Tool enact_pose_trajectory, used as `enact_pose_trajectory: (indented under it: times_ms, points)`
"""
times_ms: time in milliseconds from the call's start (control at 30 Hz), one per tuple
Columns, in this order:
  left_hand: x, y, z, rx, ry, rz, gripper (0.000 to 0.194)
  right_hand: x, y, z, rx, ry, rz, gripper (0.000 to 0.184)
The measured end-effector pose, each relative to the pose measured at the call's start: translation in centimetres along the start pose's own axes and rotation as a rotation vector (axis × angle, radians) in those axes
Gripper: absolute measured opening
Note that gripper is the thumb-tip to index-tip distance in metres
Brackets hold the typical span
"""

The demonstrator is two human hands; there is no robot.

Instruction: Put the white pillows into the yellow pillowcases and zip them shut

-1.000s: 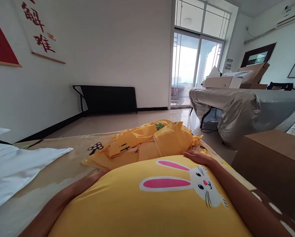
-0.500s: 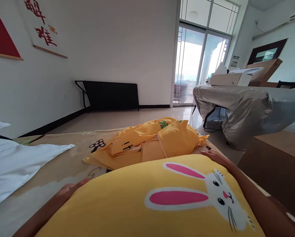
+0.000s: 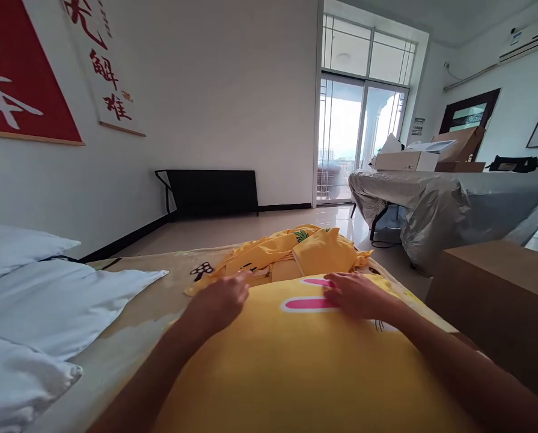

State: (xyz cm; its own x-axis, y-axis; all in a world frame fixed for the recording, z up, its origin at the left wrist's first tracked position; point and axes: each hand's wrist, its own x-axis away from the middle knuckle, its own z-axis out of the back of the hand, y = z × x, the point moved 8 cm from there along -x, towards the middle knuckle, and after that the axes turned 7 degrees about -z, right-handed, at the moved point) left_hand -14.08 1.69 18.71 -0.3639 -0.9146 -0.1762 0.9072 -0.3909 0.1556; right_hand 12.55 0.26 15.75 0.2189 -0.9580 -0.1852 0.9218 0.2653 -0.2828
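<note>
White walls (image 3: 228,90) and a shiny pale floor surround a bed with a beige patterned sheet (image 3: 160,300). At the upper left hang a red scroll (image 3: 34,84) and, to its right, a white scroll (image 3: 106,78) with red writing. Below them, at the left edge, white pillows (image 3: 70,294) lie overlapping on the sheet. Farther right, a black panel (image 3: 214,195) stands against the wall. Just left of the lower centre is the person's left hand (image 3: 221,300), its fingers loosely bent at the upper left edge of a yellow pillow (image 3: 296,367). That pillow fills the bottom centre, a rabbit print on its top; crumpled orange cloth (image 3: 327,252) lies right behind it. Right of centre, the right hand (image 3: 356,294), somewhat blurred, covers part of the rabbit with its fingers half curled; whether either hand grips the fabric, I cannot tell. Beyond it, a glass door (image 3: 341,126) rises in the upper right. Farther right stands a plastic-covered table (image 3: 431,198) bearing a white box (image 3: 404,160), with a brown carton (image 3: 498,313) at the lower right.
</note>
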Motion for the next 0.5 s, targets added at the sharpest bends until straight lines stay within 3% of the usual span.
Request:
enact_pose_trajectory:
  times_ms: [67,100,167,233,333,500]
  points:
    - [-0.1,5.6,-1.9,0.075,-0.042,-0.151,0.054,0.7,-3.7,-1.6,-0.045,-0.078,0.121,0.052]
    - [0.2,7.2,-3.3,0.103,-0.067,-0.201,0.057,0.9,-4.0,-2.3,-0.062,-0.089,0.132,0.054]
    - [1.1,7.5,-5.7,0.126,-0.071,-0.224,0.060,1.1,-1.5,-3.4,-0.076,-0.046,0.045,0.056]
    - [2.2,5.0,-7.0,0.116,-0.002,-0.171,0.059,1.7,3.1,-3.9,-0.089,0.034,-0.069,0.056]
    - [4.1,0.2,-7.1,0.099,0.111,-0.083,0.059,3.5,9.6,-4.3,-0.156,0.117,-0.171,0.058]
    - [7.0,-6.6,-7.2,0.166,0.225,0.099,0.064,8.2,16.4,-5.4,-0.385,0.187,-0.318,0.068]
